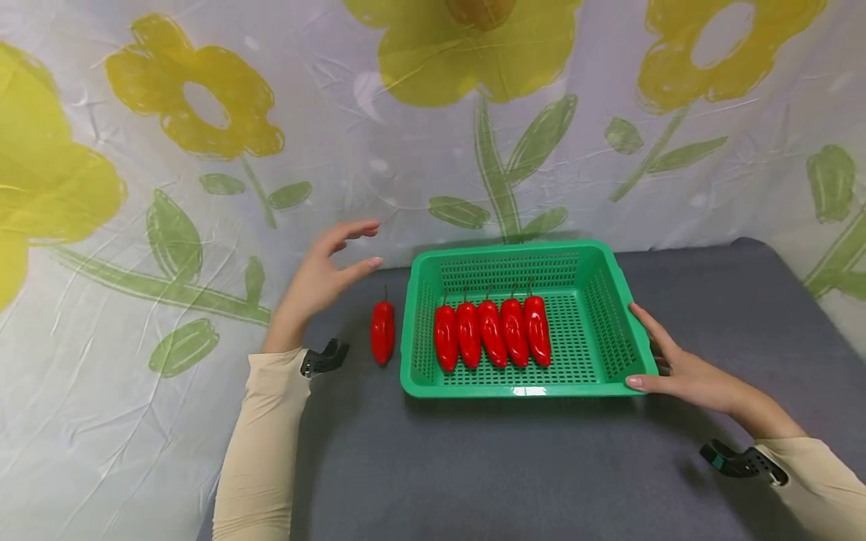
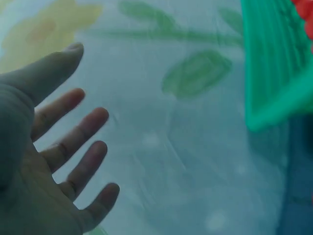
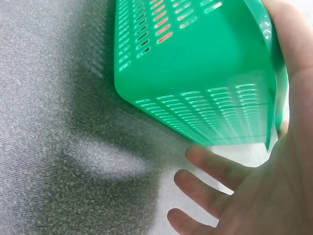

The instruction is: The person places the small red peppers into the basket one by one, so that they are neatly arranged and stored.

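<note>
A green plastic basket [image 1: 521, 391] sits on the dark cloth, with several glossy red chili peppers [image 1: 490, 334] lined up side by side in its left part. My right hand [image 1: 697, 379] holds the basket's right rim near the front corner, thumb and index finger on the rim; in the right wrist view the other fingers spread below, apart from the basket wall [image 3: 195, 63]. One red chili pepper [image 1: 383, 333] lies on the cloth just left of the basket. Above and left of this pepper, my left hand [image 1: 321, 274] is raised with thumb and fingers apart, holding nothing.
Dark grey cloth [image 1: 514, 466] covers the table. Behind and to the left hangs a pale sheet [image 1: 325, 150] printed with yellow flowers and green leaves. Black bands [image 1: 325, 358] are worn at both wrists.
</note>
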`<state>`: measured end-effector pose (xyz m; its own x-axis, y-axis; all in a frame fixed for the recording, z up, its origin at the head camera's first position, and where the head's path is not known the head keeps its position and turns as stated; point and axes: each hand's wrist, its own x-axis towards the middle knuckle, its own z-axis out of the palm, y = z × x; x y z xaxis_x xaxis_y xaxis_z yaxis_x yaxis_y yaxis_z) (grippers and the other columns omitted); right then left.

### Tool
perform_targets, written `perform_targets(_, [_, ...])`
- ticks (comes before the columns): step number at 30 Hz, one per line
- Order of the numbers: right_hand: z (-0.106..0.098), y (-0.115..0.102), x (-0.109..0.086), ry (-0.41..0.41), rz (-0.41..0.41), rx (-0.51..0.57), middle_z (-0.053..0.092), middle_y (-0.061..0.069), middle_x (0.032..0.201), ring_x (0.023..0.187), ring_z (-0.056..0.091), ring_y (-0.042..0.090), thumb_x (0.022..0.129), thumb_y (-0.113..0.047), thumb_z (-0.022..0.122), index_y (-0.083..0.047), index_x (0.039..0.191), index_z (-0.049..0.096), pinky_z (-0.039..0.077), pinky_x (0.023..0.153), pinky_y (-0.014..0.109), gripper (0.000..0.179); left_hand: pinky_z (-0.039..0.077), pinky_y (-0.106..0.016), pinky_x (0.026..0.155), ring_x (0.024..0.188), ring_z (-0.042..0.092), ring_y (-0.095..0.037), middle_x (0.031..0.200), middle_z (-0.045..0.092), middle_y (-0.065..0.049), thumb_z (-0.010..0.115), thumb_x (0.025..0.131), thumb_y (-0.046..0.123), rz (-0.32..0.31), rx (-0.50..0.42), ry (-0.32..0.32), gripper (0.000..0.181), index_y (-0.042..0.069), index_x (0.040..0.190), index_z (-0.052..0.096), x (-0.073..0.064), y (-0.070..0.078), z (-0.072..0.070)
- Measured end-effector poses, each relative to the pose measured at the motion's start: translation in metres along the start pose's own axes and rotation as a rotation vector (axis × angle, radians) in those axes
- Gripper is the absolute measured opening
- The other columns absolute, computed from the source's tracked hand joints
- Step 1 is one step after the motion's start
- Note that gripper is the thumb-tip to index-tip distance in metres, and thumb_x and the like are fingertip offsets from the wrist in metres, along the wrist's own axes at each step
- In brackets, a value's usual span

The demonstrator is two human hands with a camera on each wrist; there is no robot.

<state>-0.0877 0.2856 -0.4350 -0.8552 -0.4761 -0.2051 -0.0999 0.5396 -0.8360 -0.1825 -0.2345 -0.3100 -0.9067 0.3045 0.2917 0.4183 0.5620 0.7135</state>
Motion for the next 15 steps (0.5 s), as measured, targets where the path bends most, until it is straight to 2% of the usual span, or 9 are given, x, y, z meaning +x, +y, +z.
perform_targets(8, [0.0,-0.001,0.0,-0.007,0.007,0.014,0.018,0.042,0.151,0.129,0.035,0.069,0.094,-0.019,0.065,-0.039,0.153,-0.024,0.051,0.082,0.058,0.109,0.034,-0.055,0.112,0.131,0.05,-0.028,0.139,0.059,-0.013,0.074,0.089,0.014,-0.12,-0.061,-0.006,0.055,0.016,0.141,0.055,-0.02,-0.054,-0.003])
perform_targets(11, [0.0,-0.001,0.001,-0.008,0.0,0.009,0.02,0.043,0.151,0.13,0.034,0.068,0.094,-0.019,0.065,-0.039,0.153,-0.024,0.051,0.082,0.058,0.108,0.033,-0.056,0.113,0.134,0.048,-0.031,0.142,0.057,-0.014,0.072,0.091,0.018,-0.163,-0.075,-0.018,0.055,0.016,0.143,0.053,-0.027,-0.074,0.0])
perform_targets(15, [0.001,-0.001,0.001,-0.006,-0.005,0.007,0.023,0.043,0.149,0.13,0.035,0.068,0.094,-0.018,0.065,-0.038,0.154,-0.024,0.051,0.083,0.058,0.109,0.034,-0.059,0.112,0.136,0.047,-0.035,0.145,0.055,-0.014,0.07,0.093,0.024,-0.18,-0.054,-0.056,0.057,0.017,0.145,0.05,-0.034,-0.098,0.008])
